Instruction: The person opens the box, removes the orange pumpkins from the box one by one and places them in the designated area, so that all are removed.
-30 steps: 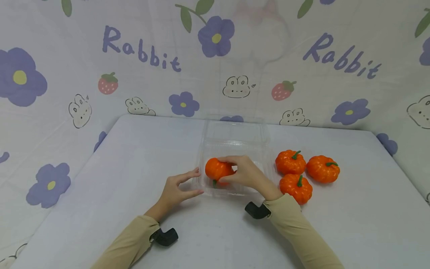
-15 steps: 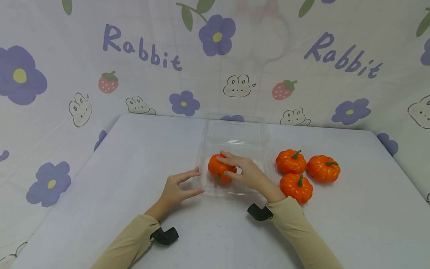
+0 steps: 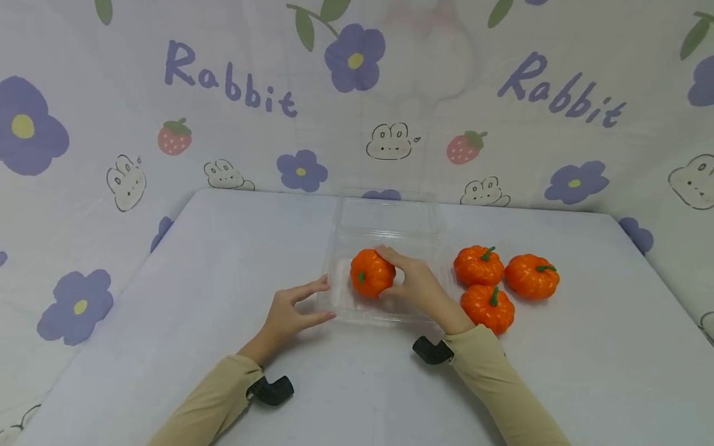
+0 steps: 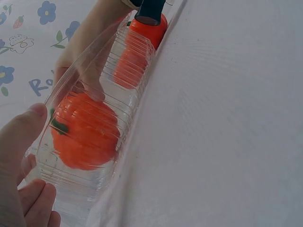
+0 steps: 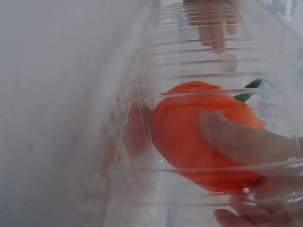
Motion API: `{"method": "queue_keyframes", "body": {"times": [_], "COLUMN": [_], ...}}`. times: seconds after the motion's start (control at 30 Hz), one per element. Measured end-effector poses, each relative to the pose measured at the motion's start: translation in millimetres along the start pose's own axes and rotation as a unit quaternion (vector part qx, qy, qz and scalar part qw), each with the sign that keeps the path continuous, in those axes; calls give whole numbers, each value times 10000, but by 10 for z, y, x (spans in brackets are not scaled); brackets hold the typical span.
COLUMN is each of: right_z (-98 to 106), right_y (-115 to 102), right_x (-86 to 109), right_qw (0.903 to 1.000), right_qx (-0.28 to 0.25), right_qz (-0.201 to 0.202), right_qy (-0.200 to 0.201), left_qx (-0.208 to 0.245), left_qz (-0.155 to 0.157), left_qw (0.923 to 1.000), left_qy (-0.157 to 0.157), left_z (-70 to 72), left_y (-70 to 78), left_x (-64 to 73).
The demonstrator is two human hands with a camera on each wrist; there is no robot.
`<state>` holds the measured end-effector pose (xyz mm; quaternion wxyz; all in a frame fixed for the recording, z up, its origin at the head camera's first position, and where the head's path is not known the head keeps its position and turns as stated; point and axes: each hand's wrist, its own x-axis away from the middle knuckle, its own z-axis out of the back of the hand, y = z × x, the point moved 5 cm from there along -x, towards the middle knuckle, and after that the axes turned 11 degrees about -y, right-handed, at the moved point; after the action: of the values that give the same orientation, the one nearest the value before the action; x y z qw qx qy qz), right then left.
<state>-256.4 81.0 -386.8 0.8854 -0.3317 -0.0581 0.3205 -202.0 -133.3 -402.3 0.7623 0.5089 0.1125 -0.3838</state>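
Observation:
A small orange toy pumpkin [image 3: 369, 274] with a green stem sits inside the near tray of a clear plastic clamshell box [image 3: 365, 317]. My right hand [image 3: 423, 287] grips the pumpkin from its right side, thumb in front and fingers behind; the stem points left and toward me. My left hand [image 3: 287, 314] is at the box's left side, thumb and fingers spread and nearly straight, with the tips right at the wall. In the left wrist view the ribbed box wall lies in front of the pumpkin [image 4: 85, 132]. The right wrist view shows the right thumb [image 5: 241, 139] lying along the pumpkin.
To the right of the box, three more orange pumpkins [image 3: 478, 265] stand close together on the white table [image 3: 357, 384]. The box's lid [image 3: 385, 214] is folded back toward the printed backdrop [image 3: 234, 142]. Black wrist mounts [image 3: 432, 351] stick out from both sleeves.
The pumpkin has turned upright and shifted slightly right and back, its stem swinging from below to face forward. My right fingers have shifted around it. The left hand stays at the box's side.

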Motion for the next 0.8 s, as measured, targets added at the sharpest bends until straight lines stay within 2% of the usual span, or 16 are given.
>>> {"method": "queue_keyframes", "body": {"times": [0.13,0.33,0.6,0.8], "right_z": [11,28,111,143], "right_y": [-2,16,-1,51], "right_x": [-7,-15,12,86], "right_qw": [9999,9975,9934,9890], "right_qx": [-91,-568,-986,-1325], "right_qz": [-134,-385,-5,-66], "right_qy": [35,182,579,650], "left_qx": [-5,-66,-71,-12], "left_qz": [-9,-12,-22,89], "left_qw": [10000,10000,10000,10000], "left_qy": [-8,0,23,-12], "left_z": [3,14,21,9], "left_y": [17,47,34,0], "left_x": [1,-5,-3,5]}}
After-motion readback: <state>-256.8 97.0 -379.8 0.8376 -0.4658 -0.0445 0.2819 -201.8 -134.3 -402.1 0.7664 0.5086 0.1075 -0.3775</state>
